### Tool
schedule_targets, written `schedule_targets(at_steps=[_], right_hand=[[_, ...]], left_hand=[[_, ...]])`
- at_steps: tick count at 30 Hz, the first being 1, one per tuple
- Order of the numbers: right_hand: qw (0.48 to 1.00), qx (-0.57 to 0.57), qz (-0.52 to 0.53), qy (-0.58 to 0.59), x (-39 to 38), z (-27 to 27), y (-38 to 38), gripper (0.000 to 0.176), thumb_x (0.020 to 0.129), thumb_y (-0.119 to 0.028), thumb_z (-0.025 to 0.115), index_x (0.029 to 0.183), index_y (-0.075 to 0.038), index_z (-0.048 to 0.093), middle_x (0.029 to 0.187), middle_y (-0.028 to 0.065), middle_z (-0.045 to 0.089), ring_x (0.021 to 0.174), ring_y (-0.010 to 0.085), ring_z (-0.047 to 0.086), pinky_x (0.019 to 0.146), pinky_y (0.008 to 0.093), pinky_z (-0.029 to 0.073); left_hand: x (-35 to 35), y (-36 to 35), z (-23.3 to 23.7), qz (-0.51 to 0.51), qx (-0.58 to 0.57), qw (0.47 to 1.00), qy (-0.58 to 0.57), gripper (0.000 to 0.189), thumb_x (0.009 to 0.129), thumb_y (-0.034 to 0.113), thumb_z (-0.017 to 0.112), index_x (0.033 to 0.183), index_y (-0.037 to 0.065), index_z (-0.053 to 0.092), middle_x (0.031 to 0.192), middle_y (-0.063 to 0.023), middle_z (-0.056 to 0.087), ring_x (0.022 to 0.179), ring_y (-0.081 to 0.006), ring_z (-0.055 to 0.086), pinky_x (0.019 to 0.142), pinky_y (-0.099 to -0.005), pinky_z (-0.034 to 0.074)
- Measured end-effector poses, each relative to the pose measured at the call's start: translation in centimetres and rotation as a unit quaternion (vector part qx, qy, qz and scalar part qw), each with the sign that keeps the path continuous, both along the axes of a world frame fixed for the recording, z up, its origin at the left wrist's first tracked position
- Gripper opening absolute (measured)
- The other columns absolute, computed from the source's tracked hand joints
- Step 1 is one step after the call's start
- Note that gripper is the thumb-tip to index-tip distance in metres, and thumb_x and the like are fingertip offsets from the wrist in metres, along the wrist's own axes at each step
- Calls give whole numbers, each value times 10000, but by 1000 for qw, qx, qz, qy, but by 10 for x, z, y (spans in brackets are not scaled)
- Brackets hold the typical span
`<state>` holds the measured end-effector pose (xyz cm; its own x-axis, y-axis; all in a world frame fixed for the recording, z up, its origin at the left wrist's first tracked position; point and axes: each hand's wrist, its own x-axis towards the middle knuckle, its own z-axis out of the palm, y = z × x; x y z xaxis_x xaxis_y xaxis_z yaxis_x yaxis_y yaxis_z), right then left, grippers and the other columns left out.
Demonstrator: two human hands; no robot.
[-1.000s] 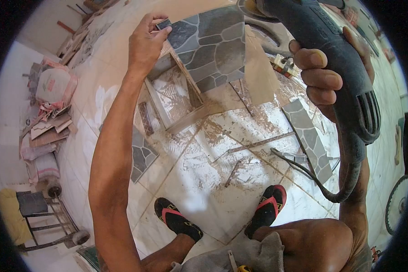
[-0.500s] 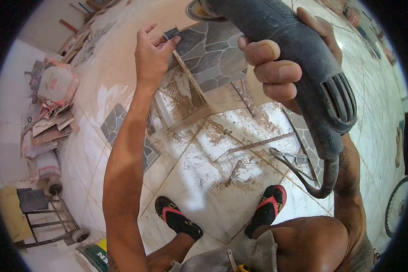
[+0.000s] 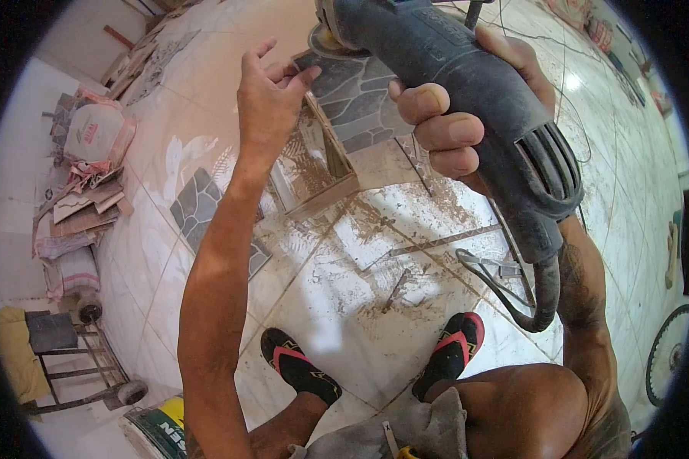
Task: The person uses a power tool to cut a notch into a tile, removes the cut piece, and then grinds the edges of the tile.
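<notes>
My right hand point(image 3: 448, 130) is wrapped around the body of a black angle grinder point(image 3: 490, 84), held high above the floor. The grinder's round disc point(image 3: 325, 44) is at the upper left, overlapping the far edge of a grey stone-patterned tile point(image 3: 364, 99) in this view. That tile rests across a wooden frame point(image 3: 325, 197) on the floor. My left hand point(image 3: 269, 99) reaches to the tile's left corner, thumb over it and a finger curled toward the thumb, the other fingers raised. A dark bit of tile shows between thumb and finger, partly hidden.
Another patterned tile point(image 3: 195, 206) lies on the dusty floor point(image 3: 321, 306). A thin strip point(image 3: 444, 241) and the grinder's cord point(image 3: 540, 314) are near my right foot point(image 3: 452, 356). Broken boards point(image 3: 88, 214) are piled at left; a bucket point(image 3: 157, 428) stands beside my left leg.
The grinder has moved left and slightly down, bringing its disc closer to my left hand. My left hand has shifted slightly right; the small dark piece in its fingers shows less distinctly.
</notes>
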<state>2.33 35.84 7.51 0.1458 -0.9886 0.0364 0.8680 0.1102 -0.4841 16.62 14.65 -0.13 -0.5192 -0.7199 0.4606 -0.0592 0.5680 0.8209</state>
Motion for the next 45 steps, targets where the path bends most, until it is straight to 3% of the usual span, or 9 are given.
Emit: schedule_targets(at_steps=[13,16,40,45], right_hand=[[1000,7,-25,5,1,4,3,721,945,-434,532,1230,187,303,943,128,482,659,122,577,482,274,490],[999,5,-29,14,1,4,2,724,942,-430,538,1231,190,298,940,129,480,663,126,585,484,273,499],[1000,19,-22,2,-1,1,1,706,948,-413,529,1240,185,293,926,124,481,653,130,583,504,278,506],[1000,16,-22,-4,-2,1,2,697,949,-399,533,1241,184,287,924,122,476,660,131,592,500,280,508]], left_hand=[[2,1,-1,-1,-22,1000,7,627,854,86,758,1320,-86,374,965,-180,731,871,-146,685,790,-266,549],[4,-1,-2,-11,-14,1000,-13,687,863,184,778,1345,-72,361,1032,-162,723,930,-140,666,793,-247,533],[3,-7,-7,-8,-24,1000,4,677,836,153,792,1327,-68,382,929,-163,731,852,-155,696,775,-263,548],[4,-5,-4,0,-29,999,-14,667,853,156,782,1335,-66,378,971,-162,722,874,-145,678,762,-250,542]])
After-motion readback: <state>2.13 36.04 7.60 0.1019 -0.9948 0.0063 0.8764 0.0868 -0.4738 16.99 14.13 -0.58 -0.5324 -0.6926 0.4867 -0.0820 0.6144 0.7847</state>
